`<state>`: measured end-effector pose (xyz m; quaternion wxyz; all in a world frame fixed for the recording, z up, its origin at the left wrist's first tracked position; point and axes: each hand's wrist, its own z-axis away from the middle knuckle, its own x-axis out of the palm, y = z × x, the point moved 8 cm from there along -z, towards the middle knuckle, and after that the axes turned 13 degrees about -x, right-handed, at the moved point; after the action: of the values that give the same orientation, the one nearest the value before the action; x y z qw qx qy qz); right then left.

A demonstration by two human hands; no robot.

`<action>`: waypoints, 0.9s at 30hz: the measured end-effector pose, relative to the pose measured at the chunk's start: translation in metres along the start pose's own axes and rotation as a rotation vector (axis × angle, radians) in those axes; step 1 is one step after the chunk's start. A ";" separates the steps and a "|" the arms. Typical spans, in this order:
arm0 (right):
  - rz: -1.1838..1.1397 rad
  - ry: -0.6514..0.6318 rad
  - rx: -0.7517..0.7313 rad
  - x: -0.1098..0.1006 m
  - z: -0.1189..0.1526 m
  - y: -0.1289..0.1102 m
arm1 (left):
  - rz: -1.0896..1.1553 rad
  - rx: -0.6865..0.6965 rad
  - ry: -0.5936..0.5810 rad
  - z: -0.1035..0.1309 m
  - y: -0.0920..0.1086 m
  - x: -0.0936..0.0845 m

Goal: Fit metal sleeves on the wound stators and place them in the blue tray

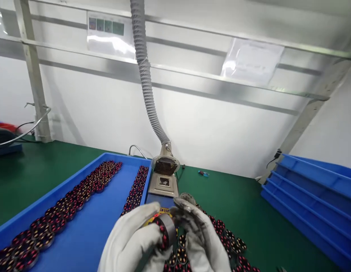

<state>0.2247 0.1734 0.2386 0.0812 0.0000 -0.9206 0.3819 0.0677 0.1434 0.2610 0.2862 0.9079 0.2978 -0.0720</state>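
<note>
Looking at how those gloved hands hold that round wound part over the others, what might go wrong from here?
1. The round wound part is pinched between the left hand and the right hand in bulky gloves; it may slip onto the loose parts below.
2. The grip sits close to the small station under the hose; a glove might brush it.

2 gloved hands, left hand [132, 241] and right hand [199, 238], fingertips together.
</note>
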 end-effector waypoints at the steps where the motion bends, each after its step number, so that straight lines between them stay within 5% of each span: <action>1: -0.112 0.023 0.044 0.005 -0.002 0.010 | 0.039 0.020 -0.003 -0.006 0.003 0.005; 4: -0.238 0.117 0.103 0.009 -0.003 0.024 | 0.072 0.117 -0.041 -0.010 0.009 0.025; 10: -0.116 0.200 0.126 -0.003 -0.001 0.019 | 0.198 -0.097 -0.034 -0.015 -0.012 0.031; 14: -0.019 0.165 0.174 0.004 -0.002 0.022 | -0.029 0.144 -0.141 -0.018 -0.007 0.038; 17: -0.043 0.152 0.156 0.012 -0.002 0.027 | -0.038 0.225 -0.099 -0.023 -0.008 0.033; 24: -0.032 -0.056 0.015 0.005 -0.013 0.023 | 0.258 -0.099 -0.308 -0.026 -0.029 0.045; 27: 0.007 -0.166 -0.017 0.005 -0.014 0.018 | 0.258 -0.115 -0.353 -0.023 -0.024 0.048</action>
<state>0.2210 0.1966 0.2360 0.0035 0.0277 -0.9275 0.3728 0.0919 0.1967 0.2539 0.3919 0.8939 0.1282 -0.1758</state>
